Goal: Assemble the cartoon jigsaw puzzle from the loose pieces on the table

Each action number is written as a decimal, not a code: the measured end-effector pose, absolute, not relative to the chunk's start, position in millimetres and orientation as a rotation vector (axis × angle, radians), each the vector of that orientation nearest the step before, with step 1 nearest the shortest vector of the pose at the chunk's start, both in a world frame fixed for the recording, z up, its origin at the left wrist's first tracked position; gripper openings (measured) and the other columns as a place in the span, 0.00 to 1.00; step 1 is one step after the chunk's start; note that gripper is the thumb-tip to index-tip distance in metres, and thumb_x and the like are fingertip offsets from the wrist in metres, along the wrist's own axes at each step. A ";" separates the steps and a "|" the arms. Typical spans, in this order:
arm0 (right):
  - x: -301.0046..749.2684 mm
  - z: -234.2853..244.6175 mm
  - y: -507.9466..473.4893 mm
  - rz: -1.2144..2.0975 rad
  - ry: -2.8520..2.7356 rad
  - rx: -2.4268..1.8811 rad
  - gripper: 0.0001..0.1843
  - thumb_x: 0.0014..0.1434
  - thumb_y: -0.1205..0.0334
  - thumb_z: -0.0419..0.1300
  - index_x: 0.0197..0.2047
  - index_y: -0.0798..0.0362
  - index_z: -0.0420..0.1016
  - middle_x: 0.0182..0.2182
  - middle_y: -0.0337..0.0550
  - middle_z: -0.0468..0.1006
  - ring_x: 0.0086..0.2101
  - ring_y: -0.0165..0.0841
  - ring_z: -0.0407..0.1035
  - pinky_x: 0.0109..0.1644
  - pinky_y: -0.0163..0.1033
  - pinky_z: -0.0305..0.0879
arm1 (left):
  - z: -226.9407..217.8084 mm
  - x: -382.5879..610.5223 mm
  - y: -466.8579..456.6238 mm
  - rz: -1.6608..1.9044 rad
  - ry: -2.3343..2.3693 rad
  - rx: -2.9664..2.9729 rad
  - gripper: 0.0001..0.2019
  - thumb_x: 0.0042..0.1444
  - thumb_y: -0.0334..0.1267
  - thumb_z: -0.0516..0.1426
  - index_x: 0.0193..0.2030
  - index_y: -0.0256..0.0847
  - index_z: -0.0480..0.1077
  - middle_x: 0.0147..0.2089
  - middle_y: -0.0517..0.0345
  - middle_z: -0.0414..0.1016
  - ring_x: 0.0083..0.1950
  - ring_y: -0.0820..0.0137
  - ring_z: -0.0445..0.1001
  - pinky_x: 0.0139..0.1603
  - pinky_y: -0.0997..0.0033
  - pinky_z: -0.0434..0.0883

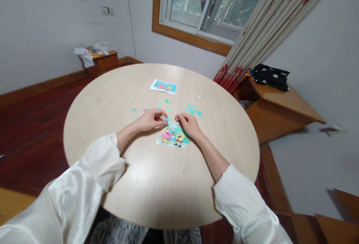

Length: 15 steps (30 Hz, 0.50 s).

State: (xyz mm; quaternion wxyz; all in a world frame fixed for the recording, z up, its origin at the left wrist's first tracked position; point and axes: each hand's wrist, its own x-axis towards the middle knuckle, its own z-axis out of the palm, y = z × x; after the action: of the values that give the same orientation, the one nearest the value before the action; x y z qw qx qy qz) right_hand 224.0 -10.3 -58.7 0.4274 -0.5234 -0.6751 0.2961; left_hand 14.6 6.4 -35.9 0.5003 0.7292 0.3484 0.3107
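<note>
Puzzle, partly joined, on tabletop between the hands; left hand, grip pinching a piece; right hand, grip's contents unclear, whose sideways brush might part the puzzle's joins.

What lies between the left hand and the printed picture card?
In the head view, loose jigsaw pieces lie between the left hand and the card.

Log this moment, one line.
left hand: holds puzzle piece; right hand: over far right of part-built puzzle; loose pieces: scattered on table; picture card: face up
</note>
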 end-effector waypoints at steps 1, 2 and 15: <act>224.2 -58.9 -10.1 0.744 -1.685 -1.305 0.14 0.60 0.59 0.52 0.33 0.54 0.76 0.29 0.42 0.79 0.33 0.33 0.73 0.43 0.39 0.66 | -36.1 14.3 6.6 0.748 0.850 1.774 0.09 0.48 0.33 0.61 0.37 0.34 0.70 0.27 0.61 0.70 0.29 0.77 0.67 0.32 0.75 0.64; 224.3 -59.1 -9.9 0.747 -1.685 -1.303 0.14 0.60 0.58 0.52 0.33 0.54 0.76 0.29 0.42 0.79 0.33 0.33 0.73 0.43 0.39 0.66 | -36.3 14.0 6.8 0.746 0.858 1.784 0.10 0.49 0.33 0.61 0.38 0.34 0.71 0.27 0.61 0.70 0.29 0.76 0.67 0.32 0.75 0.64; 223.9 -59.6 -9.8 0.728 -1.686 -1.301 0.14 0.60 0.59 0.52 0.32 0.54 0.77 0.28 0.42 0.79 0.33 0.33 0.73 0.43 0.39 0.66 | -34.0 13.3 6.6 0.744 0.844 1.777 0.13 0.50 0.30 0.59 0.44 0.32 0.73 0.28 0.60 0.70 0.28 0.77 0.66 0.31 0.74 0.64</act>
State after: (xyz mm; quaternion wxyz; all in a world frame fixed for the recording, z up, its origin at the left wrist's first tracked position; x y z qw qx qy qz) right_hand 223.9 -9.8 -59.6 0.4311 -0.5215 -0.6760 0.2918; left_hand 13.3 6.6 -34.0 0.4963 0.7336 0.3482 0.3070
